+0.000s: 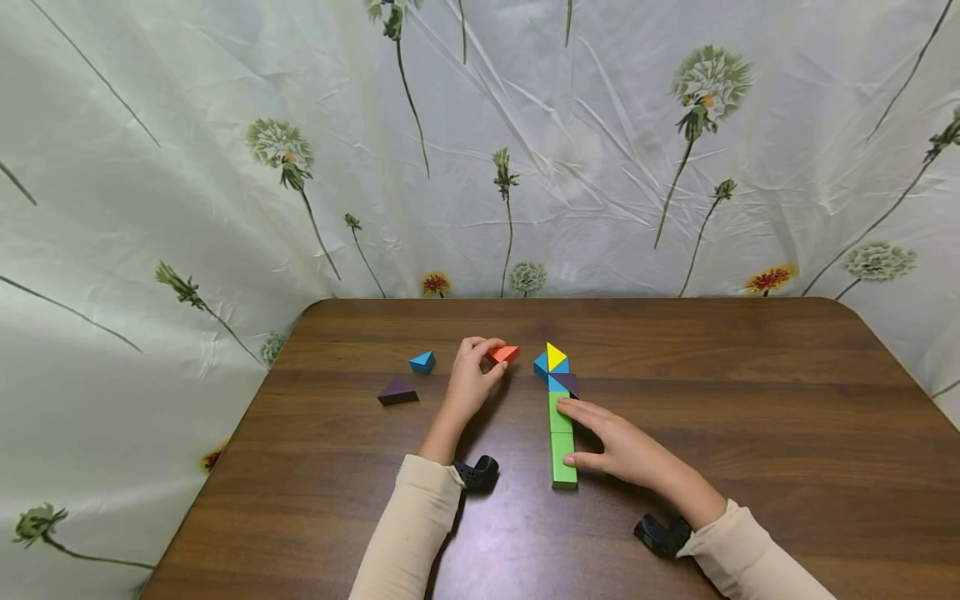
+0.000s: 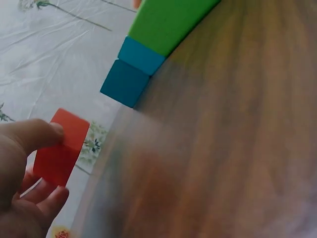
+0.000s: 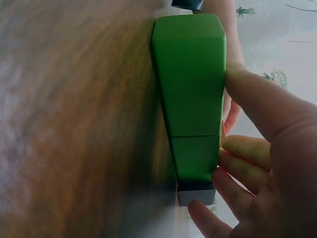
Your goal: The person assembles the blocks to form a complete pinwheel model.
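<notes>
While left hand (image 1: 469, 377) pinches red block (image 1: 505, 354), right hand (image 1: 622, 446), fingers extended and spread, touches two green blocks (image 1: 562, 443).

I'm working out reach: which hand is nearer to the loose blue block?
The left hand. It is just right of the loose blue block, holding the red block; the right hand is farther right, touching the green blocks.

Table (image 1: 750, 392) has a row of blocks (image 1: 560, 421) going front to back, right hand (image 1: 622, 443) at its right, left hand (image 1: 469, 379) gripping a block (image 1: 506, 354) off left, then further left a loose block (image 1: 423, 364) with another one (image 1: 398, 393) front-left of it.
</notes>
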`<act>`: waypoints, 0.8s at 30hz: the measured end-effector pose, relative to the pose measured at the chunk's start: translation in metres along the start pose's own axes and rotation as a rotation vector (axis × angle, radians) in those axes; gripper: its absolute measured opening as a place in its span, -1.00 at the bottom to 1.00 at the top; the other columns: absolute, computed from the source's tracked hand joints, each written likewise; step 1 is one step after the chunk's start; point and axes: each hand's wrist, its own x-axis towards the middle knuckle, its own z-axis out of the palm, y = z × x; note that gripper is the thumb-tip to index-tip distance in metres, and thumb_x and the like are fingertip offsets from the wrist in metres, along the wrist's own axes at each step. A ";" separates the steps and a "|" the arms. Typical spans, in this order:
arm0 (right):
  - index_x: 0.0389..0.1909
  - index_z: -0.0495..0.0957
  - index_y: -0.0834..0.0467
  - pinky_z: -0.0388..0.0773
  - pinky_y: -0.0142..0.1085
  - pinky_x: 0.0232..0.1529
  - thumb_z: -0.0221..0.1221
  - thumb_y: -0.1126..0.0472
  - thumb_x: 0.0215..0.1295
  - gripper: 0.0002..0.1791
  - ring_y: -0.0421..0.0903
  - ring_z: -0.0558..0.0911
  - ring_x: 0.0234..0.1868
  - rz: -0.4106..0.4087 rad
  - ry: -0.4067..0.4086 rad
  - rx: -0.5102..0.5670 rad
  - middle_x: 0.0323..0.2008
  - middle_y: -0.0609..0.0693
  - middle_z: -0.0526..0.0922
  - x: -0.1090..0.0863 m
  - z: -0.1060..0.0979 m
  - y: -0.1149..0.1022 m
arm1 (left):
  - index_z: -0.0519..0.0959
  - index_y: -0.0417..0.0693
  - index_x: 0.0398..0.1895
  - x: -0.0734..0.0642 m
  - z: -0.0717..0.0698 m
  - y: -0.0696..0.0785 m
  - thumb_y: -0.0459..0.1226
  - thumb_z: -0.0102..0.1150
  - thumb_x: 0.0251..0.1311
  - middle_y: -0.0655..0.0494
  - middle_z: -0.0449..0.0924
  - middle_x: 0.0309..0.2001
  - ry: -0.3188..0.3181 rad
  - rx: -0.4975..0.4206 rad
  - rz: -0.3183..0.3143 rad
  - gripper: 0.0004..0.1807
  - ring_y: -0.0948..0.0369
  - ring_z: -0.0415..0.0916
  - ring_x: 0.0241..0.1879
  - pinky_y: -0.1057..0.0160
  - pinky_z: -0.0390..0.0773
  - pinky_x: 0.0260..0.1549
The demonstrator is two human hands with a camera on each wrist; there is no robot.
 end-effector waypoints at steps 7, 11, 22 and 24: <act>0.28 0.18 0.23 0.21 -0.02 0.13 0.15 -0.18 0.10 -0.17 0.08 0.21 0.24 0.007 -0.005 0.007 0.26 0.12 0.21 0.000 0.000 0.000 | 0.42 -0.23 0.00 -0.002 0.005 0.000 -0.33 0.28 0.00 -0.08 0.31 -0.03 -0.094 -0.006 0.001 -0.54 0.08 0.40 -0.12 0.18 0.44 -0.12; 0.28 0.19 0.24 0.21 -0.02 0.13 0.15 -0.17 0.10 -0.17 0.08 0.21 0.24 0.008 -0.005 0.011 0.26 0.12 0.21 0.000 -0.001 -0.001 | 0.38 -0.32 0.00 -0.001 0.007 -0.001 -0.37 0.28 -0.02 -0.11 0.28 0.00 -0.123 -0.065 -0.023 -0.51 0.06 0.39 -0.04 0.22 0.41 -0.05; 0.28 0.19 0.24 0.20 -0.03 0.14 0.15 -0.17 0.10 -0.17 0.07 0.21 0.25 0.008 -0.004 0.007 0.26 0.12 0.21 0.000 -0.001 0.000 | 0.36 -0.39 -0.03 -0.002 0.010 -0.008 -0.42 0.27 -0.02 -0.17 0.25 0.05 -0.196 -0.150 -0.052 -0.53 0.02 0.36 0.03 0.26 0.36 0.00; 0.28 0.19 0.24 0.20 -0.03 0.14 0.15 -0.17 0.10 -0.17 0.07 0.21 0.25 0.008 -0.004 0.010 0.26 0.13 0.21 0.000 -0.001 -0.001 | 0.37 -0.39 -0.02 -0.002 0.010 -0.008 -0.41 0.27 -0.01 -0.17 0.27 0.04 -0.200 -0.141 -0.032 -0.54 0.03 0.36 0.03 0.27 0.37 0.00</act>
